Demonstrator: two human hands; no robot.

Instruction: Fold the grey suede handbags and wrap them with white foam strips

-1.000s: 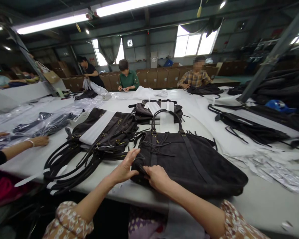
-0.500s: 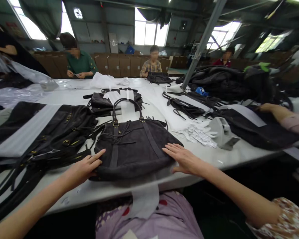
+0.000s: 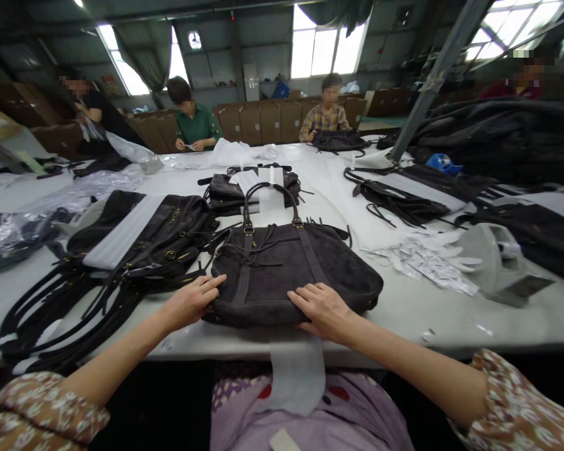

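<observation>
A dark grey suede handbag [image 3: 286, 275] lies in front of me at the table's edge, its handles [image 3: 271, 186] standing up at the far side. At its near left corner my left hand [image 3: 195, 302] is closed, the index finger stretched over the bag and the thumb hidden. My right hand [image 3: 323, 311] grips the near bottom edge, fingers on top and thumb below. From under the bag a white strip of wrapping [image 3: 297, 376] hangs over the table edge onto my lap.
Wrapped dark bags lie left [image 3: 141, 232], behind [image 3: 220, 191] and right [image 3: 404, 194]. Paper tags [image 3: 437, 263] and a grey tape dispenser [image 3: 493, 263] sit to the right. Clear plastic bags [image 3: 89, 194] lie left. A slanted metal post [image 3: 432, 88] rises behind; several people work across the table [image 3: 310, 166].
My view has turned left. My right hand has moved left along the bag from its right end to the bottom edge. The left hand stays at the left corner.
</observation>
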